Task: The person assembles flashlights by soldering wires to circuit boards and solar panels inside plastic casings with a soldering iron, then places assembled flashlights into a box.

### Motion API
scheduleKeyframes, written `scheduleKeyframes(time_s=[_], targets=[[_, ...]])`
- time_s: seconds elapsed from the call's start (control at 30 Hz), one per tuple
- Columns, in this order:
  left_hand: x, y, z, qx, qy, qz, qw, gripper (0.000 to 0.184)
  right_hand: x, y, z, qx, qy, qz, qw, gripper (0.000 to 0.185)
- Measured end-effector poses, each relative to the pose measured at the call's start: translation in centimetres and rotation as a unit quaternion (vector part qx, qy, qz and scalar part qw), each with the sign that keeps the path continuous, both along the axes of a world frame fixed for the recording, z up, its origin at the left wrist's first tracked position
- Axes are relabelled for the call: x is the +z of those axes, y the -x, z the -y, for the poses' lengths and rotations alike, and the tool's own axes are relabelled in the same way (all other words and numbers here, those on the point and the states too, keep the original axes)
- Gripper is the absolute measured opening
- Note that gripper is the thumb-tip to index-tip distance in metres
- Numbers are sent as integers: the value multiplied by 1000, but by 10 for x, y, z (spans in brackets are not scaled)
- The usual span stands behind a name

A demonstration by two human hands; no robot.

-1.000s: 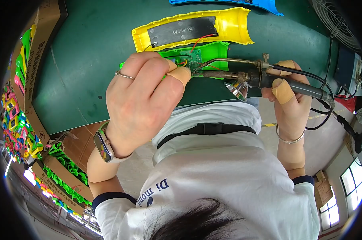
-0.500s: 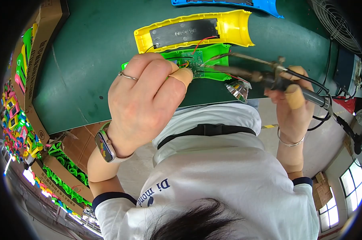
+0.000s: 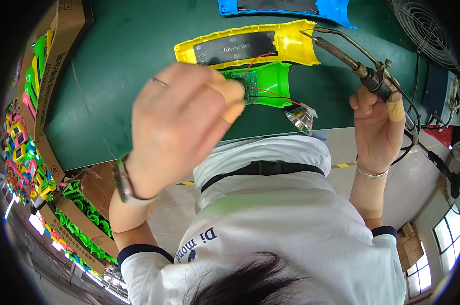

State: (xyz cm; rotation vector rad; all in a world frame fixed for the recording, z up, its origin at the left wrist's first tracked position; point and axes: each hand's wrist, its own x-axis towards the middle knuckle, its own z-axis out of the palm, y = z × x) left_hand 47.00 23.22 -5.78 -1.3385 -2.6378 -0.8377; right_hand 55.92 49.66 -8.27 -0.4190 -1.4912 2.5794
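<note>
My left hand [image 3: 181,119], blurred, has its fingers pressed together over the left part of a green shell [image 3: 276,84]; whatever is between the fingertips is hidden. A green circuit board [image 3: 251,91] with red and black wires lies in that shell. The wires lead to a silver reflector [image 3: 301,119] near the bench edge. My right hand [image 3: 377,119] is closed around the handle of a soldering iron [image 3: 349,58] with a thin metal tube clamped beside it. The iron's tip is over the right end of a yellow shell [image 3: 296,43], off the board.
Beyond the yellow shell lies a blue shell [image 3: 334,12] on the green bench [image 3: 108,76]. A wire fan guard [image 3: 428,30] and a dark box [image 3: 436,89] stand at the right. Cardboard cartons [image 3: 57,86] with coloured parts line the left side.
The soldering iron, in my right hand, has moved away from the board, up and to the right, and is now tilted. My left hand has shifted slightly and blurred. The shells have shifted slightly in view.
</note>
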Motion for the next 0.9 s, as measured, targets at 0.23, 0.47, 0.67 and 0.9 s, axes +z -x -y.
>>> scheduleKeyframes(time_s=[0.23, 0.47, 0.67, 0.9], targets=[[3, 55, -8, 4, 138, 65, 988, 25, 3, 6, -6, -27, 14, -36, 999, 31], [5, 55, 1, -45, 58, 198, 977, 26, 8, 6, -14, -46, 13, -61, 997, 31], [21, 3, 19, -34, 126, 9, 991, 65, 7, 1, -22, -73, 69, -48, 994, 27], [-2, -23, 31, 81, 103, 27, 991, 63, 0, 7, -17, -60, 109, -57, 991, 26]])
